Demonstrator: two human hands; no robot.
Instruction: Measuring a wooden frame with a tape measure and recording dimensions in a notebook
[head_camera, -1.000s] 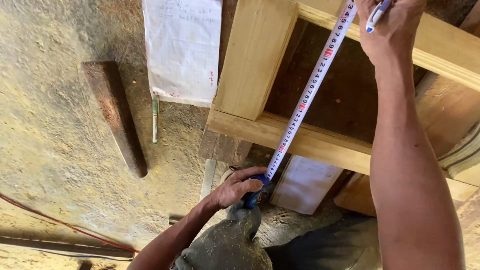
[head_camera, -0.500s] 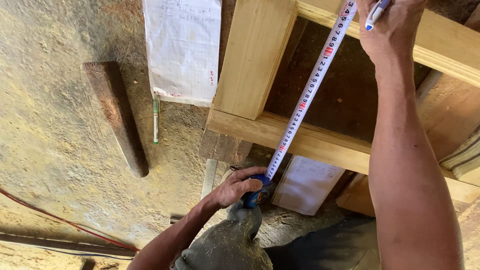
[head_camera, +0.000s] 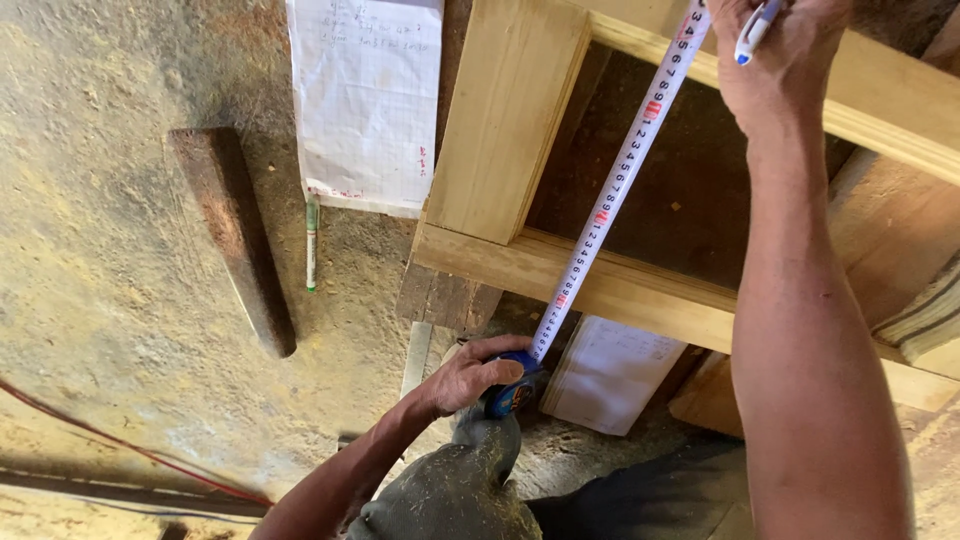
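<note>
My left hand (head_camera: 478, 372) grips a blue tape measure case (head_camera: 513, 392) low in the view, just above my dusty knee. Its white blade (head_camera: 612, 197) runs diagonally up and right across a pale wooden frame (head_camera: 510, 120). My right hand (head_camera: 775, 55) sits at the top of the view, pinning the blade's far end against the frame's upper rail. A blue and white pen (head_camera: 752, 28) is held between that hand's fingers.
A sheet of squared paper (head_camera: 367, 100) with notes lies at the frame's left. A green and white pen (head_camera: 311, 243) rests below it. A dark wooden wedge (head_camera: 233, 235) lies on the dusty concrete floor. Another white sheet (head_camera: 610, 373) sits under the frame. A red cord (head_camera: 120, 445) crosses bottom left.
The view has drifted slightly, with the floor items shifting a little lower. Both hands and the tape keep the same positions.
</note>
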